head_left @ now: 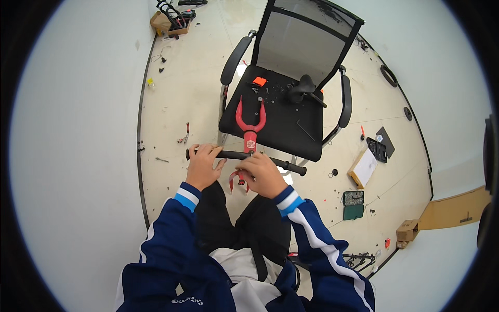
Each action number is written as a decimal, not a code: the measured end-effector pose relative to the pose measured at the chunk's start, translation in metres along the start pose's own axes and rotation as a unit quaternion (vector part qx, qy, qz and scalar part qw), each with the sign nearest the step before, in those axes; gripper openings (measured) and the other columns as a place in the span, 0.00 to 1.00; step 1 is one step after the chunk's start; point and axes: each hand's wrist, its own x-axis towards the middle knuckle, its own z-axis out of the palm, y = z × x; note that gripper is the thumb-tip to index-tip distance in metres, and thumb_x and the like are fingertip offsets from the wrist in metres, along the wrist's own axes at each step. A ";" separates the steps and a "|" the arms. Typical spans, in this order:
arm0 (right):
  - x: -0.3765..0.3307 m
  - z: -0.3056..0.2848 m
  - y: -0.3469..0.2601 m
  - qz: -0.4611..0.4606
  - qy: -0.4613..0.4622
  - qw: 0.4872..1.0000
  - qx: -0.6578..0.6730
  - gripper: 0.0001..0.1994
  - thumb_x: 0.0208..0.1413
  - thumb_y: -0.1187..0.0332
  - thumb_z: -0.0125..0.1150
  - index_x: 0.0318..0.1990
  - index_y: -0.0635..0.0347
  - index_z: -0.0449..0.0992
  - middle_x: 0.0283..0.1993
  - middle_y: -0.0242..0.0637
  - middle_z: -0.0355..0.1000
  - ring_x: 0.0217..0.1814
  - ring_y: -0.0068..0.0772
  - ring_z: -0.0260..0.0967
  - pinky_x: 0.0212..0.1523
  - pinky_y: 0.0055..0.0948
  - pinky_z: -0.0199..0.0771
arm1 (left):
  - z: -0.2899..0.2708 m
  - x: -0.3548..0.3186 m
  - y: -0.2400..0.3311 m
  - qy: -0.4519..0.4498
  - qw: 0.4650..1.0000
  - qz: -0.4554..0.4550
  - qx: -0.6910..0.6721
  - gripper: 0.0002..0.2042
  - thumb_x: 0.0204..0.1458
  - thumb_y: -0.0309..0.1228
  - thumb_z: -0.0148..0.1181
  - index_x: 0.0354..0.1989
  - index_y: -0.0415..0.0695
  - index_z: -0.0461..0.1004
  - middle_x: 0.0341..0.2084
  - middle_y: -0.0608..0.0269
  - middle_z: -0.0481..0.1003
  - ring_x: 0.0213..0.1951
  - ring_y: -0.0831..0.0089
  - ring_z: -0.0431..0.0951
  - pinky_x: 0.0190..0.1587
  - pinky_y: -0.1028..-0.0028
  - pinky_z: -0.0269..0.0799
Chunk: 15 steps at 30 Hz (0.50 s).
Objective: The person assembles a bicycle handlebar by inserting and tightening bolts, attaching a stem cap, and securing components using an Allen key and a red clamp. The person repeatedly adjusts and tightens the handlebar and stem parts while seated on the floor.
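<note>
A black handlebar [232,155] lies crosswise in front of me, with a grip at each end. My left hand [202,167] is closed round its left part. At the bar's middle, my right hand [262,174] has its fingers pinched together; what they hold is hidden. Just beyond the bar, a red fork [250,126] rests with its two prongs on the chair's black seat [280,136]. A second red forked part [239,179] shows below the bar, partly behind my right hand.
The seat carries a small black saddle [301,89], an orange item [259,81], an Allen key [305,130] and loose hardware. On the floor to the right are a green case [353,205], a black tool case [378,150] and a white-topped box [363,167]. Walls flank both sides.
</note>
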 end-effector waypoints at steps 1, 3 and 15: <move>-0.013 0.002 0.000 -0.014 0.024 1.000 -0.011 0.15 0.43 0.81 0.63 0.41 0.59 0.81 0.39 0.37 0.77 0.45 0.42 0.71 0.47 0.34 0.68 | -0.001 -0.002 -0.004 0.006 1.000 0.000 -0.007 0.17 0.49 0.35 0.67 0.47 0.45 0.79 0.43 0.60 0.77 0.50 0.63 0.74 0.59 0.58 0.56; -0.032 -0.001 0.003 0.010 0.044 0.998 0.039 0.14 0.43 0.84 0.59 0.40 0.62 0.80 0.42 0.38 0.77 0.47 0.43 0.71 0.48 0.37 0.71 | -0.001 -0.003 -0.009 -0.001 1.000 -0.009 -0.023 0.16 0.50 0.35 0.66 0.47 0.44 0.79 0.43 0.58 0.77 0.51 0.62 0.73 0.59 0.57 0.56; -0.009 -0.006 -0.001 0.177 0.100 0.979 0.025 0.09 0.54 0.70 0.63 0.41 0.62 0.74 0.35 0.41 0.74 0.31 0.46 0.75 0.33 0.39 0.75 | 0.009 0.011 0.003 -0.034 0.996 -0.035 -0.068 0.21 0.44 0.34 0.67 0.49 0.43 0.79 0.46 0.54 0.77 0.51 0.56 0.74 0.61 0.55 0.58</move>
